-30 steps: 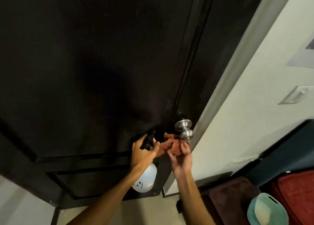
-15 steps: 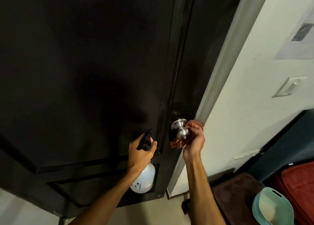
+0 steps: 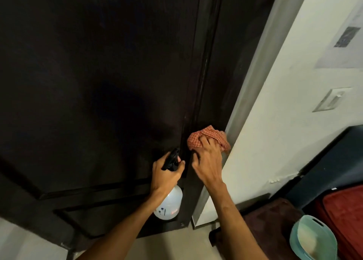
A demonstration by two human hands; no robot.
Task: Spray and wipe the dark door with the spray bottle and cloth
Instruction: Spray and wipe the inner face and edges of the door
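Note:
The dark door (image 3: 98, 83) fills the left and middle of the view. My left hand (image 3: 167, 176) grips the black trigger head of a white spray bottle (image 3: 169, 205), which hangs below my fist close to the door's lower panel. My right hand (image 3: 207, 161) holds a bunched orange checked cloth (image 3: 208, 137) against the door's right edge strip, where the knob was; the knob is hidden under the cloth and hand.
A grey door frame (image 3: 255, 73) runs along the door's right side, then a white wall with a light switch (image 3: 331, 99). At lower right stand a dark brown stool (image 3: 271, 220), a teal bucket (image 3: 312, 238) and a red case (image 3: 345, 214).
My right hand has lifted the cloth from beside the knob up over it, covering the knob. My left hand with the bottle has stayed nearly where it was.

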